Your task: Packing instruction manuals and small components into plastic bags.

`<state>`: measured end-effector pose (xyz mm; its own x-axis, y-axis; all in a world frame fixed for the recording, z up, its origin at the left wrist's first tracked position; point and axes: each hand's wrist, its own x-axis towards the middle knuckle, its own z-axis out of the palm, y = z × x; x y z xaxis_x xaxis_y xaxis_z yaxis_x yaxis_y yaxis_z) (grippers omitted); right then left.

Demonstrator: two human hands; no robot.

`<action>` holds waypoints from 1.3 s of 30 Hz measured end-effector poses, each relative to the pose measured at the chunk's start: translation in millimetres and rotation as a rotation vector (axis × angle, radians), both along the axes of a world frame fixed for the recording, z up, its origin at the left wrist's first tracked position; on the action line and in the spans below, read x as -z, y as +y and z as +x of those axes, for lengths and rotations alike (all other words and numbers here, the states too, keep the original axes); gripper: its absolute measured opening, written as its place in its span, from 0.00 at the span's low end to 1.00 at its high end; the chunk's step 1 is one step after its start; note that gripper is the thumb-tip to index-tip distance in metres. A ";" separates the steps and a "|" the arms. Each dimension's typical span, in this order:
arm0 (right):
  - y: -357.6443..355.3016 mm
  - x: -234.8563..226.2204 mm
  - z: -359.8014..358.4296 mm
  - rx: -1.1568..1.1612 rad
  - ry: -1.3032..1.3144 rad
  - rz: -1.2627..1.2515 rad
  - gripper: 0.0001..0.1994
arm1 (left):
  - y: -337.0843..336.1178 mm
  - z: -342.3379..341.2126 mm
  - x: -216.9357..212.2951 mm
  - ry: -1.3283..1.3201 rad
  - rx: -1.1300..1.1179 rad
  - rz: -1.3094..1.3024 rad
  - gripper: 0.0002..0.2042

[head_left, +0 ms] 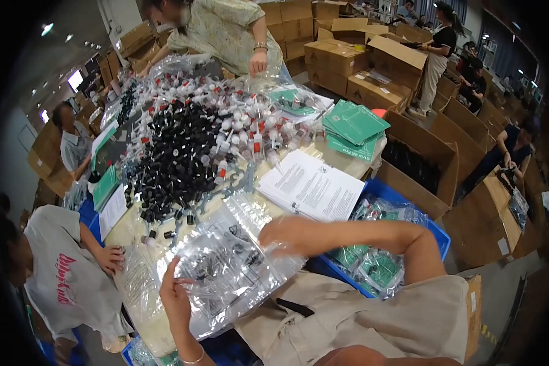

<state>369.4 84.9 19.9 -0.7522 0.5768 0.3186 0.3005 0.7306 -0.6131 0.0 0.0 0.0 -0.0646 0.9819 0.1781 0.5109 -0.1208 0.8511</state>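
A clear plastic bag [226, 268] with small dark parts and clear packets inside lies at the table's near edge in front of me. At its left side rests my left hand [175, 296], fingers stretched and apart, touching the plastic. My right hand [280, 235] is over the bag's right part, smeared by motion, so its fingers cannot be made out. Just beyond is a stack of printed sheets [314, 186]. A large heap of black caps [177, 152] spreads over the table, bordered by white-and-red small bottles [256, 143] and grey flat wrenches [244, 180].
Green booklets [354, 128] lie at the table's right side. A blue bin [436, 235] with bagged green items stands by my right arm. Co-workers stand at the left and far side; one person's hand [108, 259] touches the table's left edge. Cardboard boxes [421, 165] line the right.
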 end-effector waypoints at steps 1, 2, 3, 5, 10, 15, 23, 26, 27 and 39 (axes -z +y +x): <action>-3.8 1.9 2.2 -0.001 -0.008 -0.018 0.16 | -0.8 1.5 -2.7 -0.078 0.020 0.036 0.32; 4.4 5.0 32.8 0.081 -0.059 -0.076 0.17 | -1.3 2.7 -2.4 -0.154 -0.020 0.022 0.33; 6.8 11.0 48.3 0.168 -0.089 -0.137 0.18 | -2.8 -7.7 -7.8 -0.166 -0.008 0.027 0.32; 15.1 1.7 94.2 0.130 -0.184 -0.237 0.25 | 0.1 -9.6 -8.0 -0.175 -0.008 0.028 0.32; -1.0 5.5 116.1 0.136 -0.490 -0.024 0.37 | 10.1 1.6 -9.4 -0.185 0.040 0.021 0.31; -0.8 20.9 126.9 0.126 -0.524 0.140 0.34 | 17.7 18.2 -6.4 -0.138 0.090 0.026 0.29; 14.9 20.5 139.8 0.055 -0.450 0.090 0.27 | 25.9 33.4 -6.4 -0.098 0.134 -0.006 0.29; 17.8 23.0 146.5 0.033 -0.389 0.058 0.21 | 28.8 36.1 -4.7 -0.131 0.152 0.000 0.29; 18.4 23.6 150.3 0.022 -0.351 0.040 0.18 | 28.8 36.7 -5.5 -0.135 0.162 0.009 0.29; 10.1 33.6 85.5 0.666 0.430 -0.116 0.11 | 41.6 57.7 13.8 -0.260 0.302 -0.104 0.23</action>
